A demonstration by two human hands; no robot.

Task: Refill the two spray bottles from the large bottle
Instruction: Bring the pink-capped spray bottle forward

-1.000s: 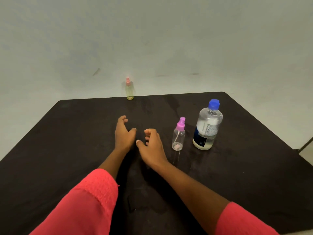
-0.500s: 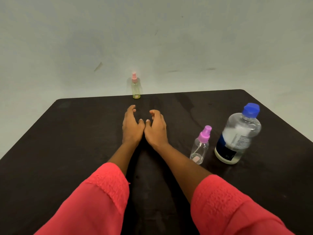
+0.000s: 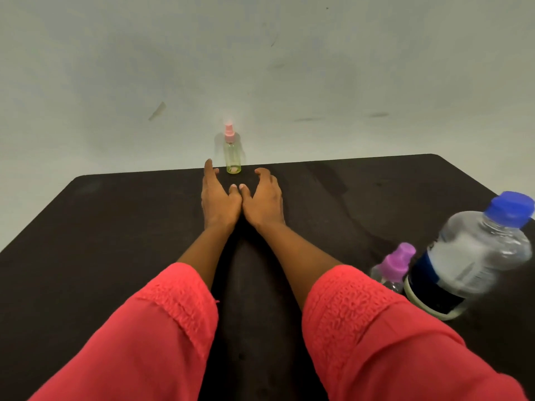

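A small green-tinted spray bottle (image 3: 232, 157) with a pink top stands upright at the table's far edge. My left hand (image 3: 217, 201) and my right hand (image 3: 265, 199) lie side by side on the table just in front of it, thumbs touching, fingers relaxed and holding nothing. The left fingertips reach just left of the bottle's base. At the near right stands a clear spray bottle (image 3: 390, 269) with a purple top, partly hidden by my right sleeve. Beside it is the large clear bottle (image 3: 474, 256) with a blue cap and a dark label.
The dark table (image 3: 115, 227) ends at a pale wall (image 3: 260, 68) right behind the green-tinted bottle. My red sleeves fill the lower part of the view.
Both hands have slid forward across the table to the far bottle, coming together. The view has moved forward, so the purple-topped bottle and the large bottle now sit nearer at the right.
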